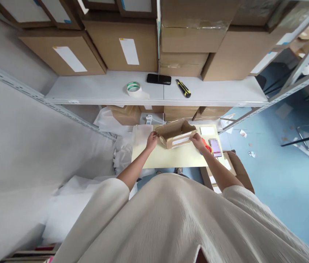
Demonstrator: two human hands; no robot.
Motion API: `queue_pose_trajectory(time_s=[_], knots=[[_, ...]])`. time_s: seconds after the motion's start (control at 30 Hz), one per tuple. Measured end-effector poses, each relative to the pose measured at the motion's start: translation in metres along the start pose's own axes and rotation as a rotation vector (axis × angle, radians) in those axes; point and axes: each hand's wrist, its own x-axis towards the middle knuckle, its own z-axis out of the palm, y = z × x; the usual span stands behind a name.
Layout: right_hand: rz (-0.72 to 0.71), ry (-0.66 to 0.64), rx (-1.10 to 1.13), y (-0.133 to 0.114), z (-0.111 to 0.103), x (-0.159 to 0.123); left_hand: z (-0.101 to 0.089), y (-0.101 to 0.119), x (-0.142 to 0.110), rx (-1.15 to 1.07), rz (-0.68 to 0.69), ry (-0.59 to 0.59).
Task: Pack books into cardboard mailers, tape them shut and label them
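A small open cardboard box with a white label on its near side is held up over a pale yellow work table. My left hand is closed on the box's left end. At the opposite end, my right hand pinches the right corner. The box tilts a little, its open side facing up, and I see nothing inside it. Close to my right hand lie an orange-red item, partly hidden by my wrist, and a phone with a lit screen.
Above the table, a grey shelf carries a tape roll, a dark phone, a yellow-black box cutter and several large cartons. Crumpled white wrapping is at left. An open carton stands right of the table.
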Motion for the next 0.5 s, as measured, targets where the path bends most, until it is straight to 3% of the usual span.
queue_pose_trajectory(time_s=[0.1, 0.27, 0.5], knots=[[0.009, 0.012, -0.006, 0.001, -0.002, -0.028, 0.009, 0.005, -0.005, -0.058, 0.032, -0.106], [-0.085, 0.004, -0.092, -0.005, -0.003, -0.061, 0.014, 0.012, -0.018, -0.13, 0.109, -0.151], [-0.214, -0.016, -0.239, -0.023, -0.004, -0.07, 0.003, 0.028, -0.031, 0.047, 0.115, -0.261]])
